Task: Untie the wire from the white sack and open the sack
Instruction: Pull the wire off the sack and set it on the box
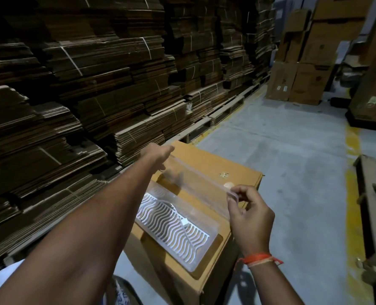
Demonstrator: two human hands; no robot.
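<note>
Sack-like clear plastic bag over a cardboard box: our left hand and right hand each pinch its top strip.

One head-worn camera looks forward and steeply down over both forearms, close above a cardboard box; its wide lens takes in stacked flat cartons leftward; their upper rows seem too dim to read.

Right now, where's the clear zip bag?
Head view, centre: the clear zip bag lies over the cardboard box, its top edge stretched between the left hand and right hand.
</note>
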